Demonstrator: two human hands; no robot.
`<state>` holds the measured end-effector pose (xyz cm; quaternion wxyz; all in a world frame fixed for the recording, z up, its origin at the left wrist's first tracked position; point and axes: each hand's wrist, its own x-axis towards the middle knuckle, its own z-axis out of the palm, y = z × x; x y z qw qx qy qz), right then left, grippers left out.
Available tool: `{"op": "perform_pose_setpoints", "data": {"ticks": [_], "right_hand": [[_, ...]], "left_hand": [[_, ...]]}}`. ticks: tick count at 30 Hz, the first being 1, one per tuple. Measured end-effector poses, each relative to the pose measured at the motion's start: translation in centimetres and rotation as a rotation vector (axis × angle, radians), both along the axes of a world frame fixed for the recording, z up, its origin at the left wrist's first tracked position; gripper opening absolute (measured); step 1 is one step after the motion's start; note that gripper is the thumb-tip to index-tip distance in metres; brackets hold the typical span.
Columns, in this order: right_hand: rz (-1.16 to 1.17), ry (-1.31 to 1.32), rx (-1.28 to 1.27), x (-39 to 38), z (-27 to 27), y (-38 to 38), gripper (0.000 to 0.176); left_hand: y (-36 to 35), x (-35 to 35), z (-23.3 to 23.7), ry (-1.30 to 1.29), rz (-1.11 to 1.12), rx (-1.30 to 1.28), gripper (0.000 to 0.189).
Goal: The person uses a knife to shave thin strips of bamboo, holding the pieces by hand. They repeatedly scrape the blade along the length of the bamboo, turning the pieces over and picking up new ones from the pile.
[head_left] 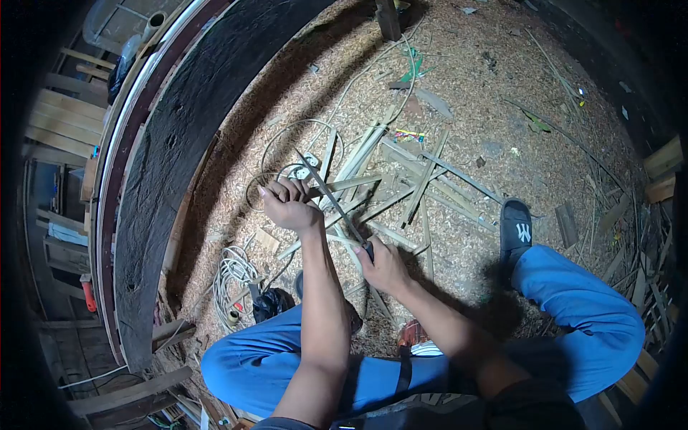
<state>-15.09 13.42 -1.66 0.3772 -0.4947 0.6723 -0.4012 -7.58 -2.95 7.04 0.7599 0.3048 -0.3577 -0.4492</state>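
My right hand (387, 266) is closed round the dark handle of a long, narrow knife (335, 201). Its blade slants up and to the left, passing just right of my other hand. My left hand (292, 206) is curled shut, and a thin wooden strip (351, 185) extends rightward from its fingers, crossing behind the blade. The grip itself is partly hidden by the fingers. Beneath both hands lies a loose pile of wooden strips (423, 188) on the shavings-covered ground. A white socket strip (307, 166) sits just beyond my left hand.
A large dark timber (168, 143) curves along the left side. Coiled pale cable (235, 276) and a black plastic bag (271, 304) lie by my left knee. My sandalled foot (516, 229) rests on the right. A wooden post (388, 20) stands at the back.
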Motion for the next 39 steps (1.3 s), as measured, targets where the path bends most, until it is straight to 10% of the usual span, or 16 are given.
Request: {"op": "perform_pose_setpoints", "data": {"ticks": [39], "right_hand": [[-0.068, -0.029, 0.209, -1.6, -1.7, 0.6, 0.049]], "left_hand": [[-0.1, -0.1, -1.4, -0.043, 0.085, -0.078, 0.047]]}}
